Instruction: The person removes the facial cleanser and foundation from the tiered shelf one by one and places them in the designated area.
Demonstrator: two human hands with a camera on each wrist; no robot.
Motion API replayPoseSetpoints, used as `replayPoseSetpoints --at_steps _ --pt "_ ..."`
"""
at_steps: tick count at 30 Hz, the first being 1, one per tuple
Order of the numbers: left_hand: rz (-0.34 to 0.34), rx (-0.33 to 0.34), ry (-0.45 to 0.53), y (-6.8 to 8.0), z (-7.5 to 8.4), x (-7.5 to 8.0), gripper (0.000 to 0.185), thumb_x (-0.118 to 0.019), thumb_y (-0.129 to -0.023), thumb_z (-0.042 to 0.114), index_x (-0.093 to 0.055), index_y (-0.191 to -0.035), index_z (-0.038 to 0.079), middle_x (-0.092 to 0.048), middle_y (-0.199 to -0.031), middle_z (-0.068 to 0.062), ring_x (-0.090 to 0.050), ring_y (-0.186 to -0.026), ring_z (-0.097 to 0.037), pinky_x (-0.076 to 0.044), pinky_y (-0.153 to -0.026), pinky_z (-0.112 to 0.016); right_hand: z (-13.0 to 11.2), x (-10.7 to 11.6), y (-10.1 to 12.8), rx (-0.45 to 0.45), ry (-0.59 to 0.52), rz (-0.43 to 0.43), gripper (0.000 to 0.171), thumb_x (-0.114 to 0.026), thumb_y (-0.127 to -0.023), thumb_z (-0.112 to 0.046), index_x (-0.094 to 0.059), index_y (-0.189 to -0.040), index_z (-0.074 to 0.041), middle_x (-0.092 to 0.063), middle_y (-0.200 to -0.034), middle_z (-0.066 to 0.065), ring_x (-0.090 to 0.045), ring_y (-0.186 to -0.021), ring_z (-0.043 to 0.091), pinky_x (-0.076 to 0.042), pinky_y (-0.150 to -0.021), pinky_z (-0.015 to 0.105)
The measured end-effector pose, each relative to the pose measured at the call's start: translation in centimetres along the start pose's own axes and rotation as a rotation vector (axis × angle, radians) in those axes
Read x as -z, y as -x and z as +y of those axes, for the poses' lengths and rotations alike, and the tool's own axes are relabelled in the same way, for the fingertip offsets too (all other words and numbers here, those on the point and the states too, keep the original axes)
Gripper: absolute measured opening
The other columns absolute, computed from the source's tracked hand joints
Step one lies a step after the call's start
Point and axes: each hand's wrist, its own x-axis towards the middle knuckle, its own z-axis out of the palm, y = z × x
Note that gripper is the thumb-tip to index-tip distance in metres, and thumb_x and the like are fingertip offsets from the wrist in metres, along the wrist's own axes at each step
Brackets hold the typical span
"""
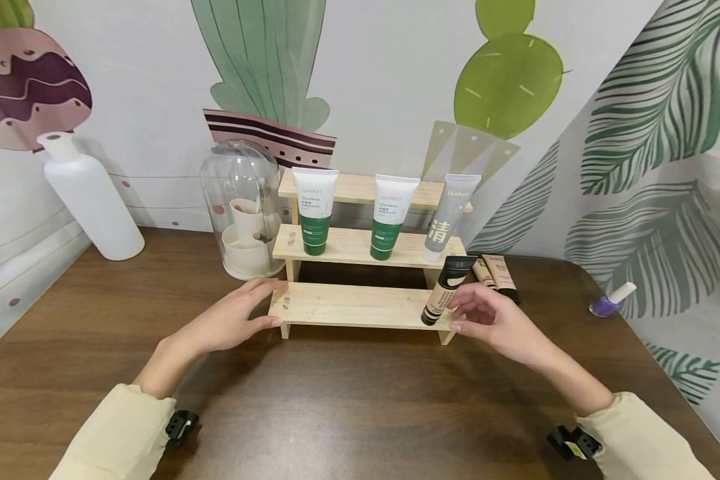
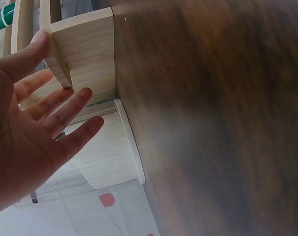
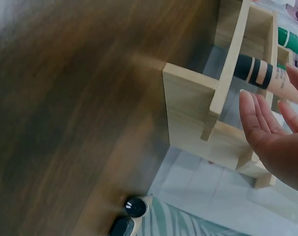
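Note:
A beige tube with a black cap [image 1: 441, 293] stands cap down, leaning a little, at the right end of the bottom step of a three-tier wooden rack [image 1: 354, 303]. Close beside it is my right hand [image 1: 495, 323], its fingers loosely bent and not wrapped round the tube. The right wrist view shows the same beige tube [image 3: 260, 73] just past the fingertips. At the rack's left end, my left hand [image 1: 231, 320] touches the bottom step with its thumb, fingers spread. The middle step bears two white-and-green tubes, one left [image 1: 315, 213] and one central [image 1: 393, 217], plus a grey tube [image 1: 450, 217] on the right.
Two more tubes [image 1: 501, 277] lie on the table [image 1: 360, 400] behind my right hand. A clear dome [image 1: 240, 193] covering white cups stands left of the rack. Farther left is a white bottle [image 1: 93, 200]; a purple nail polish bottle [image 1: 606, 305] lies far right. A patterned wall covering rises behind.

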Motion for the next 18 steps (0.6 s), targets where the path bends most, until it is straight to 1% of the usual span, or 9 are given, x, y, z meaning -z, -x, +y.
replayPoseSetpoints --at_steps 5,10,14,18 --pt "-0.001 -0.002 0.001 0.0 0.0 0.0 0.054 -0.066 -0.084 0.016 -0.044 -0.131 0.0 -0.038 -0.133 -0.026 -0.039 -0.121 -0.041 -0.033 -0.097 -0.054 0.2 -0.7 -0.2 -0.021 -0.005 0.047 0.028 -0.068 -0.077 0.005 -0.053 -0.1 0.004 -0.062 -0.088 0.016 -0.061 -0.082 0.019 -0.05 -0.065 0.023" --pt "0.0 -0.003 0.003 0.0 0.0 0.0 0.054 -0.066 -0.084 0.016 -0.044 -0.131 0.0 -0.038 -0.133 -0.026 -0.039 -0.121 -0.041 -0.033 -0.097 -0.054 0.5 -1.2 -0.4 -0.036 -0.011 0.078 0.026 -0.068 -0.077 0.004 -0.052 -0.098 0.004 -0.062 -0.087 0.016 -0.061 -0.081 0.013 -0.05 -0.065 0.024" --pt "0.0 -0.004 0.004 0.0 0.0 0.0 0.054 -0.066 -0.084 0.015 -0.044 -0.131 0.0 -0.039 -0.133 -0.026 -0.039 -0.121 -0.04 -0.033 -0.097 -0.053 0.6 -1.6 -0.5 -0.046 -0.016 0.083 0.023 -0.068 -0.078 0.003 -0.052 -0.095 0.002 -0.062 -0.088 0.014 -0.061 -0.081 0.014 -0.05 -0.065 0.025" --pt "-0.007 0.003 0.005 -0.1 0.0 0.0 0.054 -0.066 -0.084 0.015 -0.043 -0.131 0.0 -0.038 -0.134 -0.026 -0.038 -0.122 -0.04 -0.032 -0.098 -0.053 0.8 -1.8 -0.6 -0.038 -0.022 0.089 0.021 -0.067 -0.078 0.004 -0.053 -0.093 0.001 -0.063 -0.088 0.013 -0.061 -0.081 0.017 -0.051 -0.065 0.026"
